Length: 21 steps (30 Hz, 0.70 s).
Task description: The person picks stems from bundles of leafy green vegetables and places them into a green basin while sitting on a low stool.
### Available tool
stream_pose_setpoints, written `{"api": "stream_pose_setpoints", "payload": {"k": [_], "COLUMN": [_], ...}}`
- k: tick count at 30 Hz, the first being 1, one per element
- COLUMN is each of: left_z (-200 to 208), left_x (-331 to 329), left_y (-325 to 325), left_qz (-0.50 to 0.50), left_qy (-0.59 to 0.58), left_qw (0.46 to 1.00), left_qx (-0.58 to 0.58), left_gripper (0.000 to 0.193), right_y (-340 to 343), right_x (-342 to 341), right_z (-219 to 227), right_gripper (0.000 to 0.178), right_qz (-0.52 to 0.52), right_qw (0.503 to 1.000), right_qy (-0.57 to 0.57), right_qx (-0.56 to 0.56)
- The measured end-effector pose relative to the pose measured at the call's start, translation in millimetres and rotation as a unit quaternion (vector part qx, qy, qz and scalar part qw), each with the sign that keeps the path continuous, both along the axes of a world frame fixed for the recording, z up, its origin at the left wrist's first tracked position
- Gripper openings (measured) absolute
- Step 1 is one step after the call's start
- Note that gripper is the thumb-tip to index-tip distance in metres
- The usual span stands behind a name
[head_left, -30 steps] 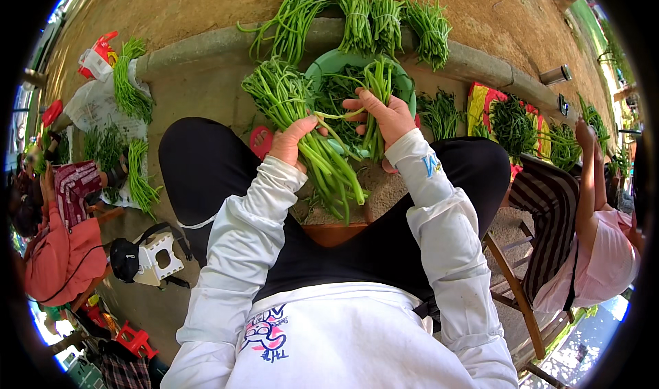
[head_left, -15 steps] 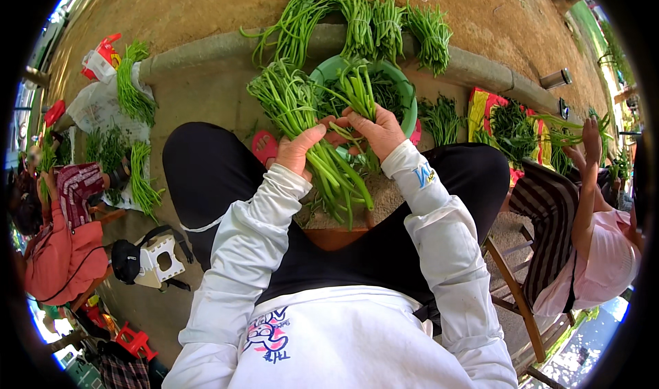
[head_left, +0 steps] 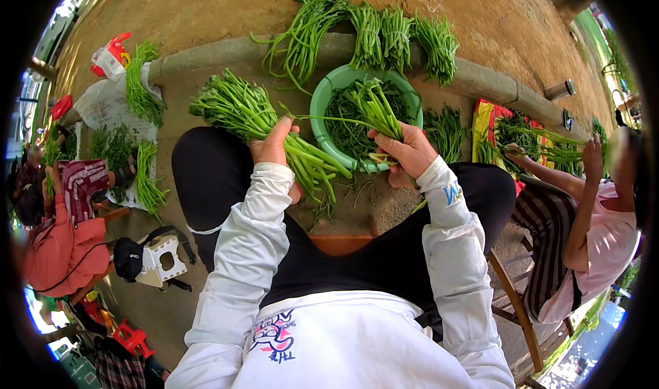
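Note:
My left hand point(head_left: 274, 147) is closed around a thick bunch of long-stemmed leafy greens point(head_left: 247, 111), which look like water spinach. Its leaves point up and left, while the cut stems hang down past my wrist. In my right hand point(head_left: 410, 150) is a smaller bundle of the same greens point(head_left: 379, 108), held upright at the near rim of a green plastic basin point(head_left: 318, 125). One thin stem stretches between that bundle and my left thumb and fingers. Loose dark leaves point(head_left: 347, 108) lie inside the basin.
Several bunches of greens point(head_left: 396, 39) lie along a concrete kerb point(head_left: 206, 53) beyond the basin. At right, a person point(head_left: 583, 217) handles stems beside a red and yellow sack point(head_left: 482, 118). Another person point(head_left: 72, 231) sits at left. A white step stool point(head_left: 163, 260) is near my left knee.
My hands have moved apart, the left carrying its bunch leftward and the right its bundle rightward. A single stem is now drawn out between them.

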<state>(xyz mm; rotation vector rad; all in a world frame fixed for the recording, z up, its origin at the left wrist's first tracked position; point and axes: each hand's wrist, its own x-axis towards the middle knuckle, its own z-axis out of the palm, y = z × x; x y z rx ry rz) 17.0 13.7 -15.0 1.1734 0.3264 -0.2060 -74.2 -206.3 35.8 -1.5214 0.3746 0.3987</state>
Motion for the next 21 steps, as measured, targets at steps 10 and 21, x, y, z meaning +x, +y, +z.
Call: {"api": "stream_pose_setpoints", "payload": {"k": [10, 21], "left_z": [7, 21], "left_x": [-18, -28], "left_y": [-14, -13], "left_qz": [-0.281, -0.38], "left_qy": [-0.059, -0.048], "left_qw": [0.955, 0.922], "left_qx": [0.077, 0.062], "left_gripper": [0.024, 0.025], "right_y": [-15, -24], "right_x": [-18, -20], "right_z": [20, 21], "right_gripper": [0.031, 0.028], "right_qz": [0.039, -0.012], "right_qw": [0.995, 0.995], "right_qy": [0.007, -0.05], "right_qx": [0.094, 0.08]}}
